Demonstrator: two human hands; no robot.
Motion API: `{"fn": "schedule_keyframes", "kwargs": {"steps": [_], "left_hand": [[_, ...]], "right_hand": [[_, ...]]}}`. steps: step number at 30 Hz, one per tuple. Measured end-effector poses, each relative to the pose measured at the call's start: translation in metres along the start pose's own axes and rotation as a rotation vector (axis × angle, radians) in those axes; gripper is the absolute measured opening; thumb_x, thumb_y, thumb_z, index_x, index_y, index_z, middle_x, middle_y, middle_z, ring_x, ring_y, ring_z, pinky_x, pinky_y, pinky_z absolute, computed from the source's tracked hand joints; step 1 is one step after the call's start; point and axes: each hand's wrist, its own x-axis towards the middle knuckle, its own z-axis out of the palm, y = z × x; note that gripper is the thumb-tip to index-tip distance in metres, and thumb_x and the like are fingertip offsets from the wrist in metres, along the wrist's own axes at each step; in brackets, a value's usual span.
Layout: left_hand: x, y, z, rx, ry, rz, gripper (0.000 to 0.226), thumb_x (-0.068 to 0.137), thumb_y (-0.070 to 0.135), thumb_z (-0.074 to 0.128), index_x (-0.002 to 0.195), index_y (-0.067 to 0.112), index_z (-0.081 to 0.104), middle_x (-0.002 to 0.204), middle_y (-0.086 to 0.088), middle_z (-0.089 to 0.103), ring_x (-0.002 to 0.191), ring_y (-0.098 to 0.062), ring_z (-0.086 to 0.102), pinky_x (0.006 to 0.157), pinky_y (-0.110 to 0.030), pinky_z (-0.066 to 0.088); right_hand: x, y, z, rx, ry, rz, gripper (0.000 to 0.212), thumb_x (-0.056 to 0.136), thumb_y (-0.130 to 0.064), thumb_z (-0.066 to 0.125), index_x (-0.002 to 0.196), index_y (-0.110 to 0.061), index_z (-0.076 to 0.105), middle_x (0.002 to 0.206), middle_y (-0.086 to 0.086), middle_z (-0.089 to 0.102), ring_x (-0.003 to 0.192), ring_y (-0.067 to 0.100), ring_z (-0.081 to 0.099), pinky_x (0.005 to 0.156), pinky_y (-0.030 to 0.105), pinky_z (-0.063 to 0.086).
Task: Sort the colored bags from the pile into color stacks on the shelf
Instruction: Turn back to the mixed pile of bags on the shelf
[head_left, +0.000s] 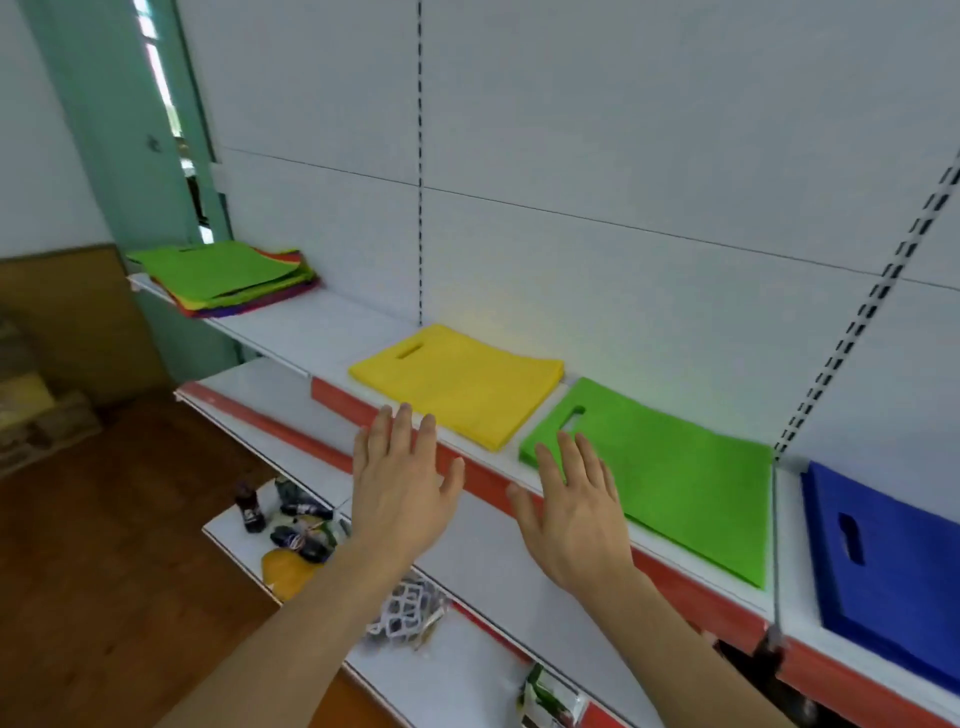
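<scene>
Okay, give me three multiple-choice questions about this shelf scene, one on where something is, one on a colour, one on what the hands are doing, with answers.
1. Where is the mixed pile of bags?
A. far left end of the shelf
B. on the floor
C. on top of the blue bag

2. Which colour is the bag between the yellow bag and the blue bag?
A. red
B. green
C. purple

3. What are the hands holding?
A. a yellow bag
B. a bottle
C. nothing

Answers: 1 A, the pile sits at the shelf's left end. 2 B, the green bag lies between them. 3 C, the left hand and right hand are open with fingers spread.
</scene>
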Motion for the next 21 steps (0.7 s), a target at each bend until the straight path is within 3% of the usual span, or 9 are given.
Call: {"fn": "schedule_keyframes", "kwargs": {"steps": [7, 14, 21], "left_hand": [[0.022, -0.126, -0.002, 0.034, 0.033, -0.184, 0.073, 0.103, 0.064, 0.032, 0.162, 0.02, 0.034, 0.171, -0.011, 0.027, 0.16, -0.034, 0.016, 0.129, -0.054, 0.015], [0.067, -0.238, -0.001, 0.104, 0.039, -0.297, 0.07, 0.105, 0.062, 0.028, 0.161, 0.022, 0.035, 0.17, -0.009, 0.029, 0.16, -0.032, 0.015, 0.13, -0.055, 0.014], [0.122, -0.335, -0.015, 0.13, 0.085, -0.408, 0.067, 0.106, 0.06, 0.032, 0.163, 0.023, 0.033, 0.172, -0.007, 0.026, 0.162, -0.029, 0.011, 0.131, -0.052, 0.01]], "right_hand": [[0.074, -0.112, 0.055, 0.045, -0.028, -0.181, 0.078, 0.105, -0.067, 0.022, 0.158, -0.013, 0.046, 0.17, 0.016, 0.031, 0.161, 0.035, 0.017, 0.128, 0.054, 0.023], [0.156, -0.218, 0.111, 0.14, -0.034, -0.302, 0.071, 0.106, -0.06, 0.037, 0.152, -0.008, 0.051, 0.165, 0.021, 0.038, 0.157, 0.04, 0.027, 0.124, 0.058, 0.03], [0.255, -0.311, 0.147, 0.128, -0.076, -0.373, 0.079, 0.104, -0.064, 0.021, 0.16, -0.011, 0.042, 0.17, 0.018, 0.029, 0.16, 0.036, 0.017, 0.128, 0.053, 0.023]]}}
